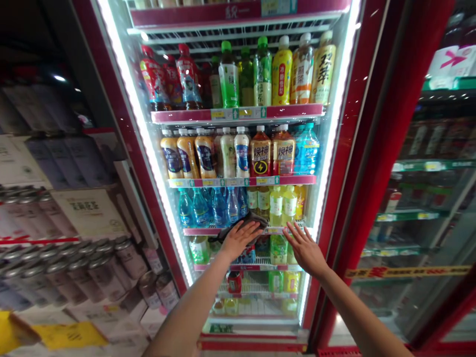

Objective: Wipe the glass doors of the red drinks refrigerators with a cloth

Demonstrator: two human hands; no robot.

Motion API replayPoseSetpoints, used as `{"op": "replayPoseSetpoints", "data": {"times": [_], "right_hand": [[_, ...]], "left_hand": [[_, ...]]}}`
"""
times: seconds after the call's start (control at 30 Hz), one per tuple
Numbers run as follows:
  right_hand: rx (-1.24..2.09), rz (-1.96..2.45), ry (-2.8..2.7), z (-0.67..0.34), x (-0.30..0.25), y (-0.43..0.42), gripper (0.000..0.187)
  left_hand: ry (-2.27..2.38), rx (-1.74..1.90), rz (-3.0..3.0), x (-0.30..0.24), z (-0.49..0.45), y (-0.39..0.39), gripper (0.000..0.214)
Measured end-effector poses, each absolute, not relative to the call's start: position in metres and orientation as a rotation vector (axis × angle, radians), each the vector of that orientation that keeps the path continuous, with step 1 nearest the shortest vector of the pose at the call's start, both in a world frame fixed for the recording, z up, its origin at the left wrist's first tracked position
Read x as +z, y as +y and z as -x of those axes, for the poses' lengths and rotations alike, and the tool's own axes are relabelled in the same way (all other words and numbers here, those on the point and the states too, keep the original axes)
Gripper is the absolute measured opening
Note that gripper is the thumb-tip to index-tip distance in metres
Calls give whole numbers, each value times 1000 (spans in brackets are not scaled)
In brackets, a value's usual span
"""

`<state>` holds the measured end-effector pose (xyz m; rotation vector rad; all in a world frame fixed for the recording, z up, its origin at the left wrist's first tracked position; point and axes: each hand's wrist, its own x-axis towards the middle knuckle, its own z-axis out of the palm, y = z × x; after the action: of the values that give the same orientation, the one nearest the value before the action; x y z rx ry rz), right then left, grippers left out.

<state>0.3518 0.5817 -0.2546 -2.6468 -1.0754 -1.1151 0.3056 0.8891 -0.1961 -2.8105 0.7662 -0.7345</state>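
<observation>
One tall, red-framed drinks cooler (pixel 353 99), lit white down both inner sides. Low in the middle, a pink shelf strip (pixel 197 231), beneath blue bottles (pixel 219 208) and pale yellow bottles (pixel 276 204). Stretched toward that strip, both bare: left hand (pixel 238 240) laid flat with fingers extended, pinching nothing visible; right hand (pixel 305 252) empty, fingers fanned, near the strip's right end, impossible to tell whether touching it. Under the left fingers and palm, at the shelf's front edge, a bunched dark grey cloth (pixel 256 217). Looks light, limp and soft, not fragile; likely to ruck under a flat palm, so best held by a gathered fold or pinned beneath spread fingertips. Readable on labels: 焕神 on two dark-capped energy drinks (pixel 261 151), one with a lightning bolt; 双萃 on a cream-capped yellow bottle (pixel 324 69); 绿 on a green-capped tea bottle (pixel 228 79). Too small to read: price tags (pixel 256 113).
</observation>
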Motion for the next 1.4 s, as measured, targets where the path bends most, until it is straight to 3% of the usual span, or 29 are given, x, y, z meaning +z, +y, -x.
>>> {"op": "replayPoseSetpoints", "data": {"times": [0.23, 0.33, 0.53, 0.77, 0.93, 1.17, 1.4], "right_hand": [[-1089, 2691, -891, -360, -251, 572, 72], [-1048, 2709, -878, -364, -253, 574, 76], [-973, 2723, -941, -367, -249, 566, 76], [-1011, 2732, -825, -369, -252, 546, 74], [-1060, 2733, -749, -371, -265, 536, 79], [-1083, 2724, -547, -372, -259, 526, 78], [-1022, 2780, -490, -369, -281, 518, 68]], "left_hand": [[221, -1303, 2792, -141, -336, 841, 100], [462, -1169, 2717, -151, -344, 817, 93], [929, -797, 2360, -199, -335, 850, 84], [674, -1088, 2380, -169, -364, 791, 82], [887, -1157, 2151, -178, -372, 776, 68], [748, -1239, 2324, -135, -391, 736, 76], [1164, -1057, 2004, -177, -396, 744, 62]]}}
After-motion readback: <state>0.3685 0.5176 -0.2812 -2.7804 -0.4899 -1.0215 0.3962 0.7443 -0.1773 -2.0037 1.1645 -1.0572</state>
